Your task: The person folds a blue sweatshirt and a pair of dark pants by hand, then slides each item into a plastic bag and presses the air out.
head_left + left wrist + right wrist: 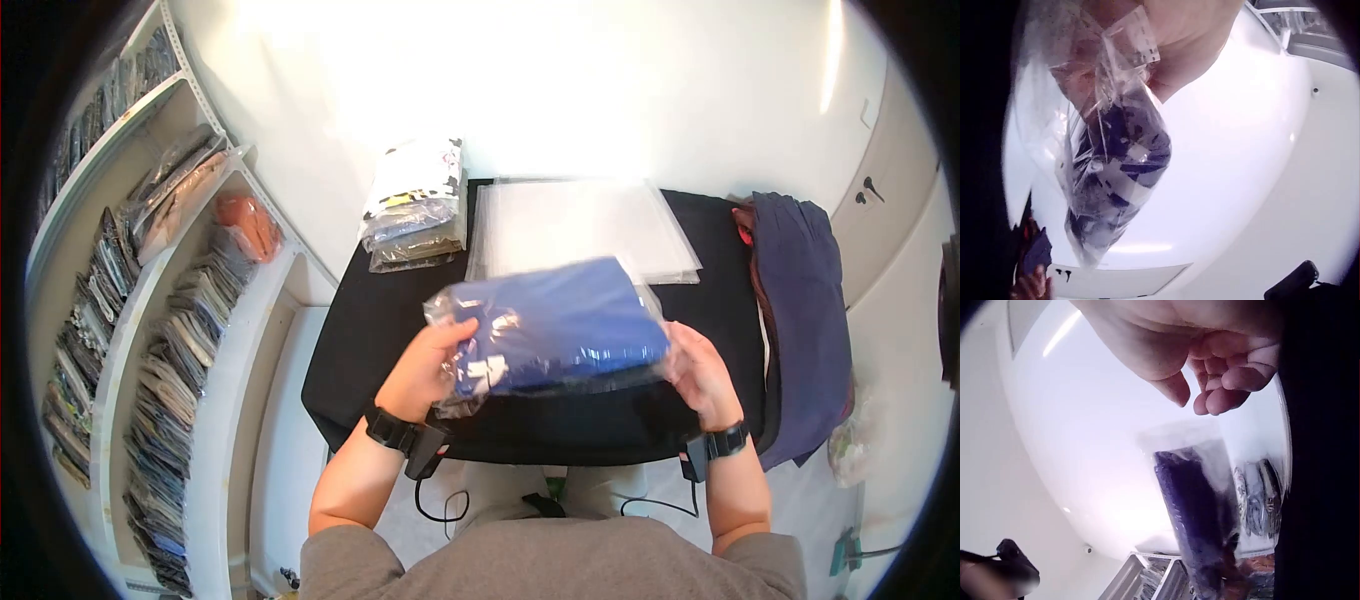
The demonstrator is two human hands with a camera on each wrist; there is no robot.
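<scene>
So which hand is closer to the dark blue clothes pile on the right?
Right. The right hand is just beside the pile; the left hand grips the far end of the bagged blue garment, farther away.

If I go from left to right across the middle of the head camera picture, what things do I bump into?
shelves of packets → left hand → blue garment in a clear bag → right hand → pile of dark blue clothes
</scene>
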